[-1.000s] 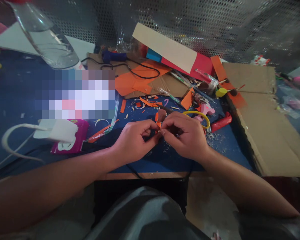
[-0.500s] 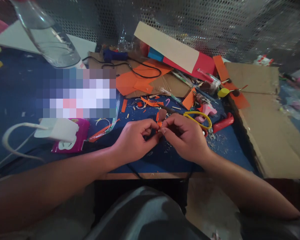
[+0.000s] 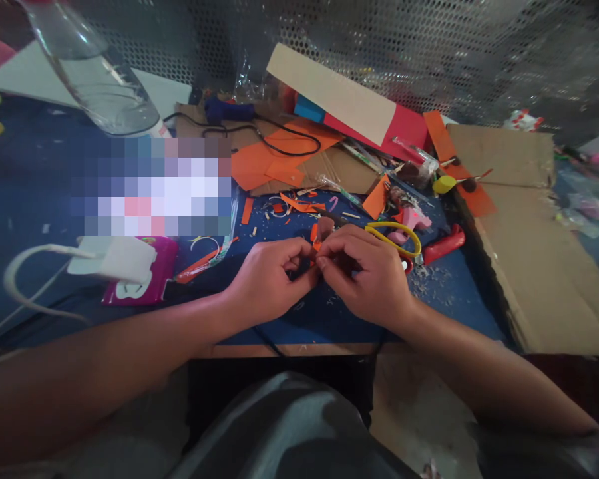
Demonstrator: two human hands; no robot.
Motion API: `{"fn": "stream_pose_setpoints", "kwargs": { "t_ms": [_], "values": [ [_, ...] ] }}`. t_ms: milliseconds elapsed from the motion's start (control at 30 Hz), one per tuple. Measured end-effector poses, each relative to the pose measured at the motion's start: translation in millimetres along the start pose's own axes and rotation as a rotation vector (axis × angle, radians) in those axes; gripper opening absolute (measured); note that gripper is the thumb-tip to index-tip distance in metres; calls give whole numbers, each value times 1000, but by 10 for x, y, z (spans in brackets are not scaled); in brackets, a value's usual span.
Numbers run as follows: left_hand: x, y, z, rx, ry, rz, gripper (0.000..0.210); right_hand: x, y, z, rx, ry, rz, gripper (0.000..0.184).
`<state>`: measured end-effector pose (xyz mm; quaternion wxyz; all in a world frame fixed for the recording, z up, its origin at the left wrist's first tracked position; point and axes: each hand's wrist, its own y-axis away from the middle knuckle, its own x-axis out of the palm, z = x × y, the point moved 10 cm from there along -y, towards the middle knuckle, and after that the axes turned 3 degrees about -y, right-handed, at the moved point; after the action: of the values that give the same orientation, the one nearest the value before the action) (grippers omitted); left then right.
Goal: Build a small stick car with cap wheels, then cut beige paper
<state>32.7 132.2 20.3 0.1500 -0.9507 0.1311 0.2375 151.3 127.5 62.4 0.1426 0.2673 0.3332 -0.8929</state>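
Note:
My left hand (image 3: pixel 274 276) is closed in a pinch, thumb against forefinger. Its fingertips meet those of my right hand (image 3: pixel 367 273), which is pinched too. A small piece of orange foam or paper (image 3: pixel 315 234) shows between and just beyond the fingertips, with a rounded brown piece (image 3: pixel 325 227) rising beside it. The fingers hide most of what they hold. Just right of my right hand lies a yellow loop handle (image 3: pixel 394 239), seemingly of scissors whose dark blade reaches behind the fingers.
A water bottle (image 3: pixel 104 86) leans at the upper left. A white charger (image 3: pixel 112 258) sits on a magenta power strip (image 3: pixel 168 269). Orange sheets (image 3: pixel 252 163), a blue-handled corded tool (image 3: pixel 229 110) and scraps cover the back. Cardboard (image 3: pixel 554 266) lines the right; a red-handled item (image 3: pixel 445 245) lies nearer.
My right hand has shifted slightly left, closer against my left fingertips. The brown piece between them has tilted a little. My left hand has stayed almost in place.

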Motion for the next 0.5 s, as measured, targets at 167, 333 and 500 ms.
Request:
{"fn": "stream_pose_setpoints", "kwargs": {
  "t_ms": [167,333,500],
  "values": [
    [-35,3,9,-6,-45,-29,10,7,19,-8,9,-22,17,8],
    [-27,5,30,-18,-41,-36,11,-47,6,-48,43,-26,-25,9],
    [-32,14,2,13,-35,-42,10,-72,-2,-85,61,-51,-19,5]
  ]
}}
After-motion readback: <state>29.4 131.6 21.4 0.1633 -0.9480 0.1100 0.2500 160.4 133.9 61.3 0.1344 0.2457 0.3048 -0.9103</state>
